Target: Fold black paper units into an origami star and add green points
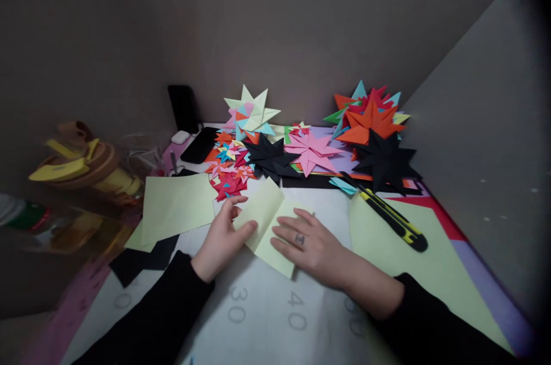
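A pale yellow sheet of paper [267, 210] with a crease down its middle lies in front of me, its left half tilted up. My left hand [228, 233] grips that half by its left edge, thumb on top and fingers curled behind. On the right half rests my right hand [307, 241], palm down with fingers stretched out, a ring on one finger. Beyond the sheet sit a black folded paper star [273, 157] and a pink paper star [313, 151]. To the right, a yellow and black utility knife [394, 218] lies on a large pale yellow sheet [430, 279].
Left are pale yellow paper [176, 207], black paper pieces [150, 261], a bottle [30, 216] and a brown container [86, 167]. A black phone [200, 145] lies behind. Piled paper stars [372, 118] stand against the wall at back right. A white numbered mat [262, 319] covers the table.
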The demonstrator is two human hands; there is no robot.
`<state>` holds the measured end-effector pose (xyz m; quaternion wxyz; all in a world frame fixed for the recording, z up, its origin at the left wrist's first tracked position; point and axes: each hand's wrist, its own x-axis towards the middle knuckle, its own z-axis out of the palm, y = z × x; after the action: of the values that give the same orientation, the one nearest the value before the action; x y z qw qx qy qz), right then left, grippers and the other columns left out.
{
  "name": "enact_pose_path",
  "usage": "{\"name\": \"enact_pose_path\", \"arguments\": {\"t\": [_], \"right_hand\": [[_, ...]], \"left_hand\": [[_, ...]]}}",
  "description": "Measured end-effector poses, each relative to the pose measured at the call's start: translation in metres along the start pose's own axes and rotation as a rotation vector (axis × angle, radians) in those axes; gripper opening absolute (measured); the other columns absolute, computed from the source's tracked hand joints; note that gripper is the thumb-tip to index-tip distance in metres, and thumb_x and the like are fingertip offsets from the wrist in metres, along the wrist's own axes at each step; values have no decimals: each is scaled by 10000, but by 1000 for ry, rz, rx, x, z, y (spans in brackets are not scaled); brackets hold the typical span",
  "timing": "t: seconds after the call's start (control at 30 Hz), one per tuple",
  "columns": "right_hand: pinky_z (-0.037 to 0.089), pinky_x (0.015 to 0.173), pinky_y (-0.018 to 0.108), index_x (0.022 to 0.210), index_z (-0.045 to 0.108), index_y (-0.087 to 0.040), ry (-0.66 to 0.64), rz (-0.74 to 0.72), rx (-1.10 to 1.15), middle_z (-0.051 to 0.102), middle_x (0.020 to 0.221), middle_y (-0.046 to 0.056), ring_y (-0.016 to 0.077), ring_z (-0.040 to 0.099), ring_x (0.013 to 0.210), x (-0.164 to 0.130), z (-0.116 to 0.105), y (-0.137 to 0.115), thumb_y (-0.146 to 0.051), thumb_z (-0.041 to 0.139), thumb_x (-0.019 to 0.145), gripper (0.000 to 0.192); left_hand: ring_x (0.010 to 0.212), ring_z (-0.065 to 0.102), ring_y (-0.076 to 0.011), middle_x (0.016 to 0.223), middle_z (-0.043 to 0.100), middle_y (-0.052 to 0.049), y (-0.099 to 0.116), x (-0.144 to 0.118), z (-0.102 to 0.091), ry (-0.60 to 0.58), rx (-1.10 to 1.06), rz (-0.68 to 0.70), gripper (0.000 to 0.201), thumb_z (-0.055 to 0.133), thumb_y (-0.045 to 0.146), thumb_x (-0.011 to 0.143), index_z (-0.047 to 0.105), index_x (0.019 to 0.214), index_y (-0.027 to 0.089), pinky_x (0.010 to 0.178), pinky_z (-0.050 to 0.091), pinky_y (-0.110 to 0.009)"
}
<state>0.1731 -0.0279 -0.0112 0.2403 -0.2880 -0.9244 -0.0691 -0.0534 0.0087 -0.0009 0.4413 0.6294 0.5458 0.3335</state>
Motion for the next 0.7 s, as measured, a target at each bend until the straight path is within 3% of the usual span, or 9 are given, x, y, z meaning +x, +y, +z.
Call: {"name": "enact_pose_path", "arguments": {"t": [0.07, 0.13, 0.2, 0.27, 0.37, 0.47, 0.57, 0.7], "right_hand": [[379, 1011, 467, 1067, 645, -206, -70, -51, 122, 688, 1161, 57, 225, 554, 1173, 0, 1, -1, -146, 490, 932, 215], [375, 1012, 487, 1046, 661, -245, -164, -44, 250, 665, 1217, 26, 233, 509, 1239, -2, 0, 3, -143, 498, 920, 230], [328, 1034, 546, 1023, 678, -273, -253, -8, 347, 633, 1270, 5, 260, 431, 1313, -5, -4, 10, -97, 506, 871, 289], [240, 1067, 607, 1030, 688, -283, -309, 42, 385, 602, 1312, 8, 283, 348, 1366, -6, -10, 16, -44, 502, 800, 380], [129, 1098, 634, 1089, 678, -284, -336, 114, 388, 568, 1350, 24, 293, 273, 1401, -6, -19, 21, -7, 496, 704, 508], [118, 1109, 621, 1134, 662, -281, -369, 133, 443, 548, 1370, 32, 300, 270, 1402, -7, -20, 21, -22, 514, 645, 573], [183, 1106, 588, 1083, 689, -280, -372, 162, 549, 569, 1347, 33, 289, 327, 1377, -11, -14, 23, -27, 534, 657, 520], [362, 1050, 464, 886, 732, -228, -250, 257, 718, 670, 1180, 73, 245, 471, 1261, -13, -4, 30, -86, 596, 771, 228]], "left_hand": [[941, 581, -229, 1037, 568, -90, 0, 1, -6, 0, 220, 155, 501, 569, 205, 811, 431, 1292, 186, 797, 499, -408], [1152, 496, -286, 1217, 528, -129, 3, 2, -16, -32, 484, 422, 489, 548, 130, 806, 483, 1283, 218, 938, 416, -502], [1307, 363, -317, 1329, 509, -96, 7, 4, -24, -169, 691, 701, 438, 514, 67, 810, 577, 1196, 264, 1044, 257, -588], [1319, 373, -298, 1279, 589, -51, 12, 4, -29, -375, 781, 870, 398, 482, 46, 829, 616, 1130, 269, 1075, 171, -611], [1214, 502, -257, 1186, 661, -45, 15, 2, -27, -575, 790, 912, 328, 473, 92, 864, 611, 1129, 228, 1071, 236, -562], [1102, 569, -233, 1154, 668, -60, 13, -3, -22, -628, 753, 901, 276, 492, 147, 875, 620, 1110, 215, 999, 365, -477], [1096, 559, -235, 1141, 666, -80, 5, -12, -21, -634, 686, 951, 277, 514, 155, 867, 620, 1116, 213, 941, 425, -416], [1096, 546, -246, 1173, 648, -105, -3, -24, -23, -592, 673, 991, 327, 465, 115, 888, 578, 1186, 183, 899, 461, -413]]}}
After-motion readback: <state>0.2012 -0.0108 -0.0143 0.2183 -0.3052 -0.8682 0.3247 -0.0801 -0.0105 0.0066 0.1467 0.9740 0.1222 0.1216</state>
